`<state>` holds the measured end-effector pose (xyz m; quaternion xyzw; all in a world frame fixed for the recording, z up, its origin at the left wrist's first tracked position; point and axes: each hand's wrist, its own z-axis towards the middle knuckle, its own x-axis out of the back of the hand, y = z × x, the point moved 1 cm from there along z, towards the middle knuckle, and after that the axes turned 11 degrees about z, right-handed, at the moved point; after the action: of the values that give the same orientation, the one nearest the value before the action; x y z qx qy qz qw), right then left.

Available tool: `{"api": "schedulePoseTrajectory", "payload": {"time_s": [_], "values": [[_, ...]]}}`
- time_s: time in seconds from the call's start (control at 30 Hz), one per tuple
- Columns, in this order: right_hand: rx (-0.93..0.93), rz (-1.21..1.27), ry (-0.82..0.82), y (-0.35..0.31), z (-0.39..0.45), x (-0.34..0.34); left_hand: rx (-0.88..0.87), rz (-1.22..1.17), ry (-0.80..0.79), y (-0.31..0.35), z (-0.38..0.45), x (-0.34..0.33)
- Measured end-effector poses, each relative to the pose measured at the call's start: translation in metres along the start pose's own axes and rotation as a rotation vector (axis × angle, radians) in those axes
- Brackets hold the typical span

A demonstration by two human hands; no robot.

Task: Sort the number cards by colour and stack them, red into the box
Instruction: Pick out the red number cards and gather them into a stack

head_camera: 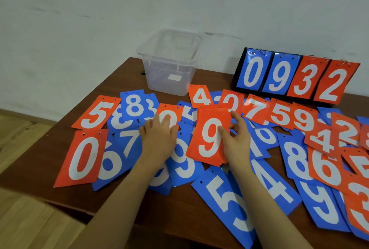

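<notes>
From the head camera, a brown wooden table (123, 81) is strewn with red and blue number cards, many overlapping. The right hand (237, 139) holds a small stack of red cards (209, 139) with a white 9 on top — the thumb lies across the face of the 9 near its right edge and the fingers curl around the stack's right side and behind it, so the stack is pinched between them. The stack is tilted slightly, above the blue cards in the middle of the table.

The left hand (159, 139) lies palm down with its fingers straight and close together, their tips pressing on a loose red 0 card (169, 113) just left of the held stack. Under the wrist and forearm lie blue cards, among them a blue 9 card (183, 161).

At the left edge sit a red 5 card (97, 113) and, nearer the camera, a large red 0 card (83, 159) overlapping a blue 6 card (111, 165). A blue 8 card (134, 105) lies behind the left hand.

The clear plastic box (169, 63) stands at the back of the table, against the wall, holding no cards — well apart from both hands. To its right stands a flip scoreboard (295, 77) showing blue 0 and 9, then red 3 and 2. More red and blue cards pile up along the right side.
</notes>
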<state>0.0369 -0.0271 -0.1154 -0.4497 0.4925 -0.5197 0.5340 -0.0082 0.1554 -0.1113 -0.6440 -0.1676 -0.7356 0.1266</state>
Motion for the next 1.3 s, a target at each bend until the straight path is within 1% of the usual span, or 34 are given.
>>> {"api": "schedulePoseTrajectory", "payload": {"time_s": [0.07,0.1,0.17,0.23,0.3,0.37,0.47,0.63,0.7,0.77,0.8,0.87,0.93,1.07,1.2,1.3], "values": [[0.01,-0.011,-0.019,-0.001,0.002,-0.004,0.089,0.025,-0.073,-0.006,0.011,-0.003],[0.011,-0.015,-0.029,-0.002,0.003,-0.005,0.095,0.045,-0.092,-0.007,0.015,-0.004],[0.0,-0.006,-0.049,-0.002,0.004,-0.009,0.066,0.062,-0.093,-0.007,0.021,-0.006],[-0.023,0.017,-0.055,0.0,0.005,-0.011,0.053,0.01,-0.077,-0.006,0.025,-0.006],[-0.041,0.022,-0.047,0.003,0.005,-0.011,0.081,-0.069,-0.052,-0.006,0.028,-0.004],[-0.044,0.022,-0.048,0.005,0.006,-0.011,0.096,-0.175,0.016,-0.006,0.03,-0.001],[-0.039,0.027,-0.051,0.004,0.006,-0.012,0.029,-0.374,0.18,-0.005,0.028,0.005],[-0.019,0.021,-0.07,-0.006,0.006,-0.014,-0.12,-0.521,0.47,-0.006,0.023,0.02],[0.005,0.017,-0.073,-0.012,0.006,-0.016,-0.142,-0.585,0.554,-0.008,0.019,0.028],[0.027,0.022,-0.068,-0.019,0.006,-0.016,-0.158,-0.716,0.557,-0.007,0.012,0.038],[0.033,0.03,-0.066,-0.022,0.006,-0.017,-0.171,-0.808,0.52,-0.004,0.009,0.042],[0.045,0.053,-0.068,-0.029,0.003,-0.018,-0.21,-0.952,0.395,0.003,0.002,0.047],[0.049,0.098,-0.068,-0.035,-0.002,-0.02,-0.243,-0.935,0.295,0.012,-0.005,0.047],[0.032,0.184,-0.083,-0.043,-0.015,-0.022,-0.252,-0.802,0.209,0.021,-0.02,0.034],[0.058,0.165,-0.097,-0.041,-0.031,-0.023,-0.226,-0.649,0.272,0.013,-0.033,0.026],[0.048,0.151,-0.096,-0.037,-0.039,-0.027,-0.082,-0.536,0.306,-0.009,-0.037,0.028]]}}
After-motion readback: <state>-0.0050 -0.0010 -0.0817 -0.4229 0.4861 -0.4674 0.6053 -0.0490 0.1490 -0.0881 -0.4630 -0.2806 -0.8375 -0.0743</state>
